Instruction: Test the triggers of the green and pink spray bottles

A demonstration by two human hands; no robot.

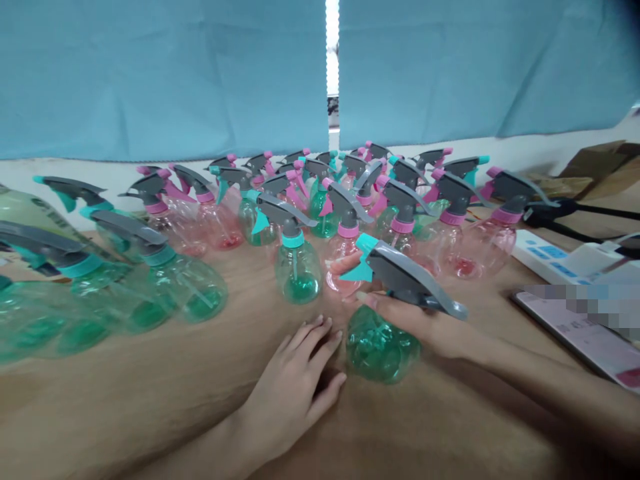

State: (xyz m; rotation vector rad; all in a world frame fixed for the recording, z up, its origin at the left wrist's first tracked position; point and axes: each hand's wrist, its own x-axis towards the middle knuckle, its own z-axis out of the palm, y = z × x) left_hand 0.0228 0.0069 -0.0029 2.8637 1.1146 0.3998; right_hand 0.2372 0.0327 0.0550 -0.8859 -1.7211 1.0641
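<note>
My right hand (420, 320) is wrapped round the neck of a green spray bottle (380, 343), just under its grey trigger head (407, 277) with a teal nozzle. The bottle stands on the wooden table (150, 393) in front of me. My left hand (295, 380) lies flat on the table just left of that bottle, fingers stretched out and holding nothing. Directly behind stands another green spray bottle (297, 267), upright and apart from both hands.
Several pink and green spray bottles (345, 200) crowd the back of the table, with larger green ones (125, 287) at the left. A phone (580, 327) and a white power strip (550, 260) lie at the right. Blue curtains (165, 73) hang behind.
</note>
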